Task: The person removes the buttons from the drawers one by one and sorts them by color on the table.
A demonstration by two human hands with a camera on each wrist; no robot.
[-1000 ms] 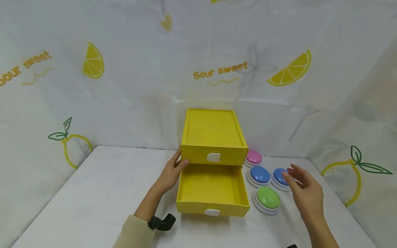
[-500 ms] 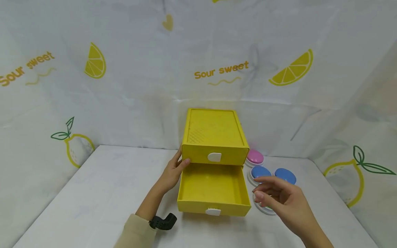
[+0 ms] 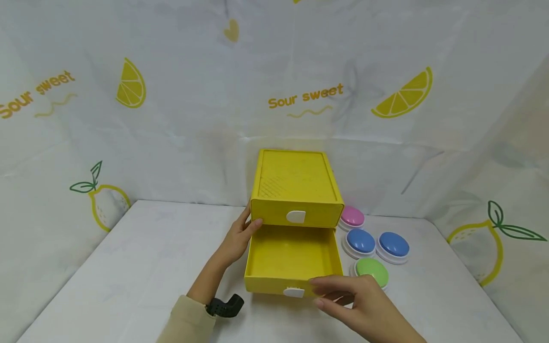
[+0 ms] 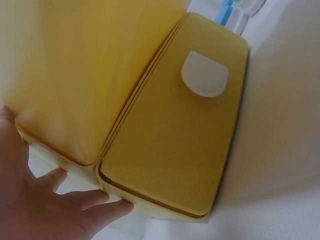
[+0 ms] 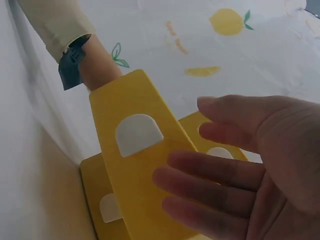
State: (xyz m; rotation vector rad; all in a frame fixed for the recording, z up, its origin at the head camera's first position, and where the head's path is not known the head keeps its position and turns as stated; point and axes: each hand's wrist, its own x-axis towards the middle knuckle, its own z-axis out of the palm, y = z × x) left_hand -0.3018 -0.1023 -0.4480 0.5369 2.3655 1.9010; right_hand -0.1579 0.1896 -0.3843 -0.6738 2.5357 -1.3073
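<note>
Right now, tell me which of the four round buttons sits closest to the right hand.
The green button, front-most of the cluster beside the open lower drawer. The right hand is just in front of it; the two blue and the pink lie farther back.

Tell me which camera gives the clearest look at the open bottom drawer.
The head view: it shows the open bottom drawer whole, pulled out and bare inside, the left hand on the cabinet and the right hand by its front. The right wrist view shows only the drawer's front panel and white tab. In the left wrist view, which drawer front shows is unclear.
</note>
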